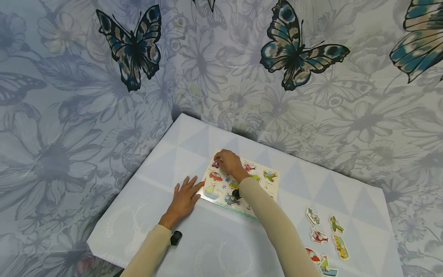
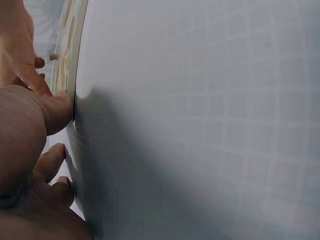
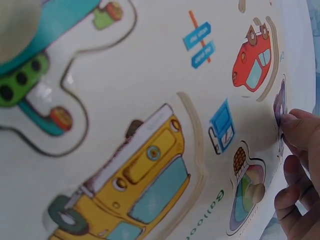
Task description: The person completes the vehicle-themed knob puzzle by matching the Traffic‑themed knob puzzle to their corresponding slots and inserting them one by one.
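A cream peg puzzle board [image 1: 221, 200] printed with vehicles lies on the table. My right hand [image 1: 230, 161] reaches over its far left corner. There, in the right wrist view, thumb and fingertips pinch at a purple puzzle piece [image 3: 280, 107], set close against the board at its slot. My left hand [image 1: 185, 198] rests on the table with fingers spread, fingertips right at the board's left edge. A balloon piece [image 3: 245, 197] with a wooden knob sits in the board beside the right fingers. The printed red car [image 3: 252, 62] and yellow bus [image 3: 145, 180] show nearby.
On the table to the right lie several loose pieces, among them a green plane [image 1: 336, 224], a red helicopter [image 1: 318, 236], a yellow bus piece [image 1: 341, 247] and a sailboat [image 1: 327, 266]. The patterned wall [image 1: 221, 88] stands close behind the table.
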Motion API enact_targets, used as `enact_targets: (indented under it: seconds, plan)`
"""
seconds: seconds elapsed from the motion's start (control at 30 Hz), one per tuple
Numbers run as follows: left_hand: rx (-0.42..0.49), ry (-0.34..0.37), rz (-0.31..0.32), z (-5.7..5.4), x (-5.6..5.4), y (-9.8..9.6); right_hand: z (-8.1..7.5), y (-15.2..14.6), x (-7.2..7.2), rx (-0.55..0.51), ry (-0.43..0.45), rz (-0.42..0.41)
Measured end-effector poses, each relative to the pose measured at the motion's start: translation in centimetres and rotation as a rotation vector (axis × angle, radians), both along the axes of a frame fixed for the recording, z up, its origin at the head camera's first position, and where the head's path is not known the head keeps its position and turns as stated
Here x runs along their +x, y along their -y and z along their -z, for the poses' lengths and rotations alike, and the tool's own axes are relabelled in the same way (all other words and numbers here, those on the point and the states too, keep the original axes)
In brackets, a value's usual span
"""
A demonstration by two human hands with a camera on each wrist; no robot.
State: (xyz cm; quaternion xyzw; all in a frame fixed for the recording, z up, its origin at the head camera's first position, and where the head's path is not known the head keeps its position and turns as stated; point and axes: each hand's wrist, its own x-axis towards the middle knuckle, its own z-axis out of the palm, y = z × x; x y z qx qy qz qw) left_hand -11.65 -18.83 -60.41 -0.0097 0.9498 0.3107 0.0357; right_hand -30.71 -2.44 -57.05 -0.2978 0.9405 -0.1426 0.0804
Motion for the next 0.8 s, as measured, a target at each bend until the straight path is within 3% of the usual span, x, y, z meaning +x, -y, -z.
enact_targets:
  seconds: [0.33, 0.43, 0.8]
  plan:
    - [0.011, -0.020, -0.006, -0.1, 0.0, -0.1, 0.1, -1.3, 0.2, -0.050, -0.003, 0.004]
    - [0.012, -0.038, -0.005, -0.1, 0.1, -0.1, -0.3, -1.6, 0.4, -0.047, -0.007, -0.001]
    - [-0.003, 0.008, -0.004, -0.3, 0.0, -0.2, -2.1, -3.6, 1.0, -0.080, -0.046, -0.042]
